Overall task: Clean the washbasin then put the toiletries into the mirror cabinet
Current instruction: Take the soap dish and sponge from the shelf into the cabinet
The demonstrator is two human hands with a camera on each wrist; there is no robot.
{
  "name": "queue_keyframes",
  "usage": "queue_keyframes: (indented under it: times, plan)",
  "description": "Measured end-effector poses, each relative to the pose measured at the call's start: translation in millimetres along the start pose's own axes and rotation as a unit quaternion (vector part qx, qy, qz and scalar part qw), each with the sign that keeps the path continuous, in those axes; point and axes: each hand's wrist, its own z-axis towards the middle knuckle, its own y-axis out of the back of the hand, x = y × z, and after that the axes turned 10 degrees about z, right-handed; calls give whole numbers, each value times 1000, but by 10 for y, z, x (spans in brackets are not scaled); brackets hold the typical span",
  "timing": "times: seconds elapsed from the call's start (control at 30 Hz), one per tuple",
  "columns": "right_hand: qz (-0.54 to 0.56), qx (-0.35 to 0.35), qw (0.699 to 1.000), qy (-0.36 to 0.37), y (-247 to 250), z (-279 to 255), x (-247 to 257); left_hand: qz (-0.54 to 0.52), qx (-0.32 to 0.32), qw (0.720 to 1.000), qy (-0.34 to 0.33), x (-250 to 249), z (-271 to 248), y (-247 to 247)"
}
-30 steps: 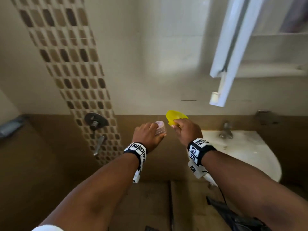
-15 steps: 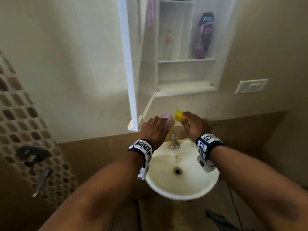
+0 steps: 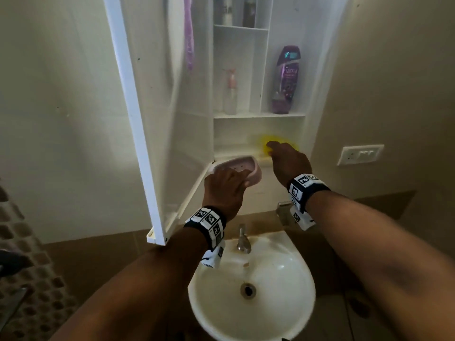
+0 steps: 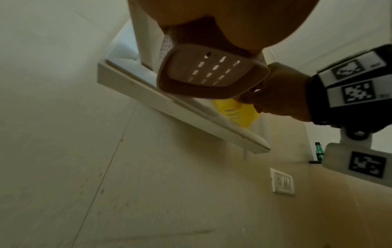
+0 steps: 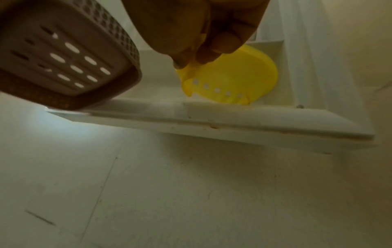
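The white mirror cabinet [image 3: 258, 115] hangs open above the washbasin [image 3: 290, 306]. My left hand [image 3: 229, 179] grips a pink slotted soap dish [image 3: 237, 167] at the left end of the cabinet's bottom ledge [image 5: 254, 120]. From below, the pink soap dish [image 4: 212, 73] overlaps that ledge. My right hand [image 3: 283, 156] reaches into the lowest shelf and pinches the rim of a yellow soap dish [image 3: 267, 143]. In the right wrist view the yellow soap dish [image 5: 233, 78] tilts just behind the ledge; whether it touches the shelf I cannot tell.
The open cabinet door [image 3: 133, 119] stands out to the left of my left arm. A purple bottle [image 3: 286, 80] and a clear pump bottle [image 3: 230, 93] occupy the middle shelf, a purple toothbrush [image 3: 189, 35] hangs higher. The tap [image 3: 243, 239] is below, a switch plate [image 3: 360, 153] at right.
Both hands have risen from above the tap to the cabinet's bottom shelf. The yellow dish has gone into the shelf and the pink dish has reached the ledge.
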Motion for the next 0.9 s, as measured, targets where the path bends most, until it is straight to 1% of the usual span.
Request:
queue_keyframes:
  times: [0.07, 0.13, 0.17, 0.23, 0.27, 0.33, 0.37, 0.4, 0.5, 0.57, 0.7, 0.8, 0.9]
  plan:
    - [-9, 10, 1000, 19, -92, 173, -94, -20, -50, 998, -22, -17, 124, -15]
    - [-24, 11, 998, 57, -163, 365, -209, -14, -73, 997, -35, -93, 271, -53]
    - [-49, 10, 995, 85, -180, 476, -267, -4, -79, 996, -34, -139, 365, -77]
    - [-122, -7, 983, 136, -214, 607, -352, 4, -97, 995, -23, -193, 503, -99]
    - [-129, -27, 980, 150, -234, 670, -412, 9, -111, 994, -20, -221, 577, -125]
    - [-99, -84, 974, 186, -299, 740, -581, 32, -133, 990, -22, -293, 675, -172]
    - [-75, -101, 972, 199, -340, 759, -651, 43, -140, 989, -24, -315, 712, -178]
    - [-52, -101, 973, 202, -367, 774, -703, 53, -146, 988, -21, -332, 758, -191]
    - [-17, -73, 981, 178, -409, 850, -806, 72, -163, 984, 6, -361, 925, -253]
    - [3, -67, 984, 166, -462, 866, -827, 93, -156, 983, 20, -320, 1004, -274]
    - [47, -61, 979, 187, -541, 893, -907, 151, -128, 979, 43, -202, 1130, -389]
    - [47, -104, 975, 188, -534, 865, -905, 165, -95, 980, 57, -87, 1140, -510]
    - [47, -138, 968, 204, -518, 836, -882, 154, -62, 983, 74, -32, 1093, -577]
